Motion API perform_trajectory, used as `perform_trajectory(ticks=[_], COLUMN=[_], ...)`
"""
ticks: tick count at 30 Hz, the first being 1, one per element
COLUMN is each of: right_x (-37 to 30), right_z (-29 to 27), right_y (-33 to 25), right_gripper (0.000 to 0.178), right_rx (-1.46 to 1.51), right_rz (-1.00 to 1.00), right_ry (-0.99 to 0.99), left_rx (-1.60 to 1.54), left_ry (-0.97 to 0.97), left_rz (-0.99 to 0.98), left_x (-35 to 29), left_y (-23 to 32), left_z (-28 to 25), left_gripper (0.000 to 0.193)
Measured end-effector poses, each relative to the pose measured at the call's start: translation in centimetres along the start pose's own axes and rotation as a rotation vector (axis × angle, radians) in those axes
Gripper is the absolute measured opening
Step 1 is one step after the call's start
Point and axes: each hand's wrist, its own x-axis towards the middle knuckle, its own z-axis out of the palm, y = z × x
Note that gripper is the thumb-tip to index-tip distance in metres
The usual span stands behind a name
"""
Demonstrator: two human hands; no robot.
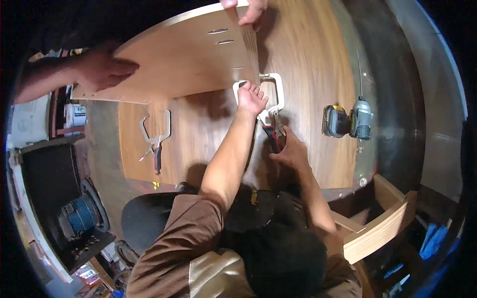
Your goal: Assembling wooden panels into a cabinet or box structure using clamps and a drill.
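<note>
Bracing panel (184, 59) edges: left hand (104, 67), right hand (247, 11)

I see a pale tan board (184, 59) over a brown wood-grain table (308, 74), silver clamps with red-and-black handles (271, 116), and a yellow-and-black drill (348, 120).

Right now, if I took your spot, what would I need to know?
Left hand: open, pressed flat against the upright panel.
Right hand: grip on the panel's top edge.
A co-worker's hand is at the locking clamp by the panel's corner on the tabletop.
Done: panel stands on edge.
Left: clamp being set; spare clamp and drill lie untouched.
</note>
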Motion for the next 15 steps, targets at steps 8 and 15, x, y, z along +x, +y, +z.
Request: perform_trajectory(ticks=[8, 15], right_x=[-0.3, 3.7], right_z=[-0.8, -0.1], right_y=[-0.7, 6.0], right_gripper=[0.107, 0.080], right_rx=[0.064, 0.740], right_rz=[0.175, 0.103], right_ry=[-0.135, -0.330], left_rx=[0.629, 0.579], left_ry=[0.225, 0.106], left_rz=[0.414, 0.197], left_x=[-8.5, -10.0], left_y=[-12.6, -11.4], left_z=[-7.9, -6.7], left_gripper=[0.023, 0.038])
